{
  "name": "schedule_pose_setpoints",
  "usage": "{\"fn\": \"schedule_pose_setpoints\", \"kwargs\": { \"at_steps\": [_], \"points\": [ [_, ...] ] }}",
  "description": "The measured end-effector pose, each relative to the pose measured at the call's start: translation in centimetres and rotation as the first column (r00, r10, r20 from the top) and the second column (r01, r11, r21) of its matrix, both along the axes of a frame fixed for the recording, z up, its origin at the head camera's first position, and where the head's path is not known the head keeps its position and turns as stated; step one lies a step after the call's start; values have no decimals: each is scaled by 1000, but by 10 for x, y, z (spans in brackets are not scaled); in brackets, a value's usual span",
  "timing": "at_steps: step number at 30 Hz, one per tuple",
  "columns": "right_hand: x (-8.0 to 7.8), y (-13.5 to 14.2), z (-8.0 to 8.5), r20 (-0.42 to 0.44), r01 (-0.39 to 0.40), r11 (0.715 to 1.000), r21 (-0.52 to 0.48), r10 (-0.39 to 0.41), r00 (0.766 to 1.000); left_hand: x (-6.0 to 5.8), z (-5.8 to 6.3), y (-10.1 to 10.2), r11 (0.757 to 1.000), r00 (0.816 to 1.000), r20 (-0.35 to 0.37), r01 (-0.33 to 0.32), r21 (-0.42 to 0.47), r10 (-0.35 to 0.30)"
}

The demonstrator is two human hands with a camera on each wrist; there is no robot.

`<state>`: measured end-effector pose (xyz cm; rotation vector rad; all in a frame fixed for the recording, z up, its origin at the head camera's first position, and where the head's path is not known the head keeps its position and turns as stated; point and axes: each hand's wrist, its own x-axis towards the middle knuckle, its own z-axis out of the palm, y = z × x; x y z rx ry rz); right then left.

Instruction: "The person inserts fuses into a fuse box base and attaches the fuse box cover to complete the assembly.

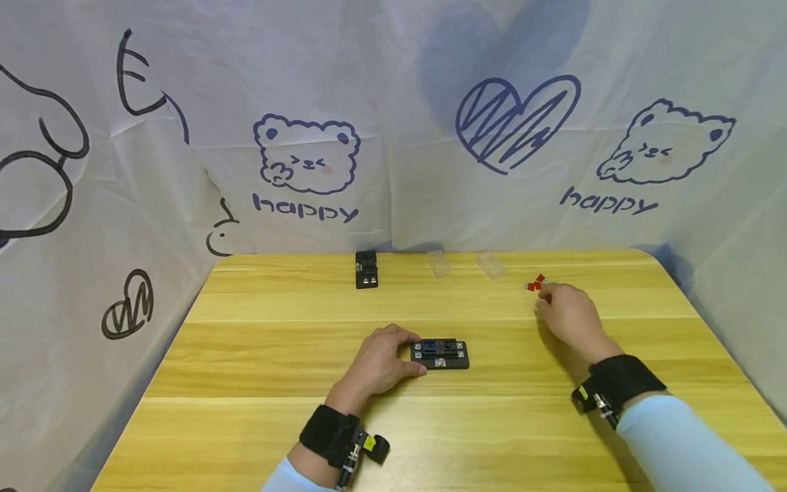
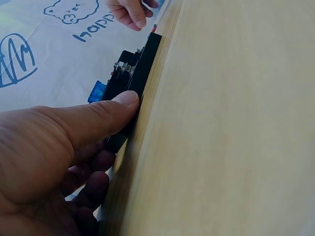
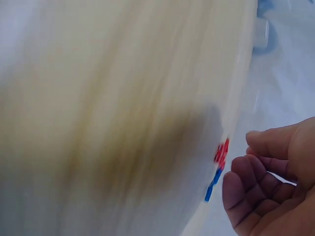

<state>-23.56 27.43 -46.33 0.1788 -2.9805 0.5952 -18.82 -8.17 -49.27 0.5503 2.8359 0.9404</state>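
Seemingly picking up red pieces (image 1: 540, 279) toward the table's (image 1: 633, 294) far right corner, the right hand (image 1: 570, 314) bends its fingers, hold unclear; the left hand (image 1: 381, 359) grips the black block (image 1: 441, 352) mid-table. A fine pinch seems needed next.

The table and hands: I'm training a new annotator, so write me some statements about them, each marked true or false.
1. The left hand grips the near block. True.
2. The far block lies right of both clear covers. False: it lies left of them.
3. The right hand is beside the red fuses. True.
4. No blue fuses lie near the red ones. False: the right wrist view shows some there.
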Motion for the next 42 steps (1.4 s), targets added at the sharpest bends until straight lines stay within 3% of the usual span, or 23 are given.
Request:
{"fn": "schedule_pose_setpoints", "kwargs": {
  "at_steps": [9,28,34,42],
  "points": [
    [-12,14,-6,39,34,999,13,-34,999,0,1,0,1000,1000,0,4,-4,-4],
    [-17,18,-8,107,15,1000,23,-18,994,0,-1,0,1000,1000,-4,-2,-3,2],
    [-14,13,-3,58,26,1000,-13,-25,998,0,-1,1,1000,1000,-2,-3,-1,3],
    [-6,-18,9,-44,-54,998,-44,52,998,0,0,1,1000,1000,4,-6,-5,6]
  ]
}}
